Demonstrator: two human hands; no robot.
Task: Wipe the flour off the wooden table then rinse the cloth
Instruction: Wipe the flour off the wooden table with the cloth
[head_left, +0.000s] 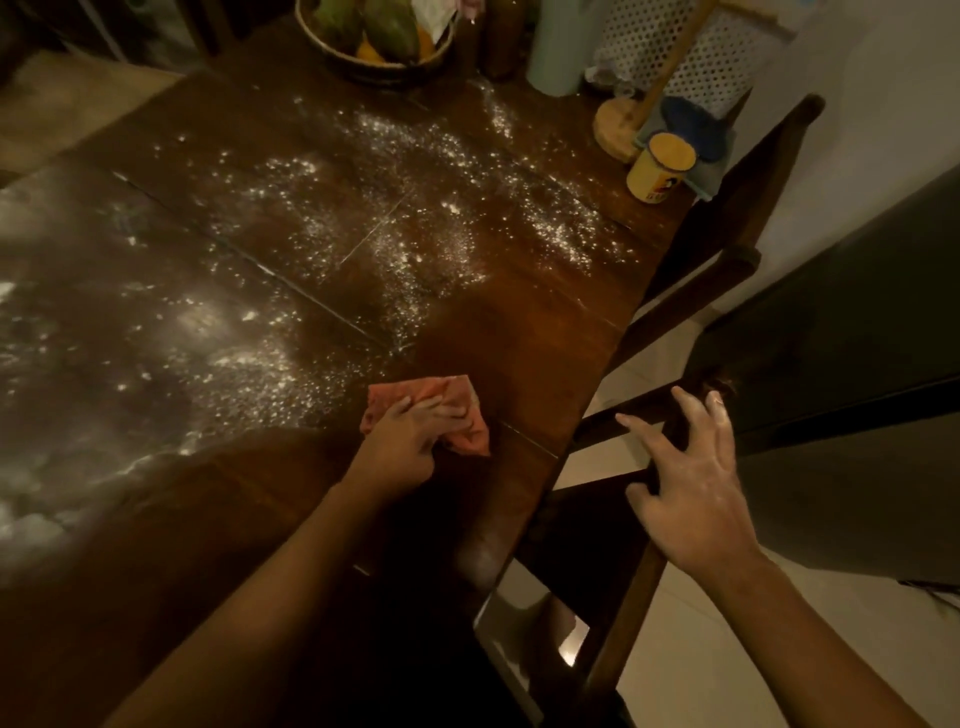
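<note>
White flour (395, 223) lies scattered over the dark wooden table (519, 332), thickest across the middle and along the left side. My left hand (402, 441) presses a crumpled pink-orange cloth (467, 421) flat on the table near its right front edge, fingers curled into the fabric. The wood just beyond and to the right of the cloth shows no flour. My right hand (691, 483) hovers off the table's right edge with fingers spread, above the top rail of a dark wooden chair (613, 545), holding nothing.
At the far end stand a fruit basket (374, 36), a pale cylinder (558, 47), a wooden stand (618, 124) and a yellow tin mug (657, 166). A second chair (737, 228) and a dark cabinet (841, 364) line the right side over pale floor tiles.
</note>
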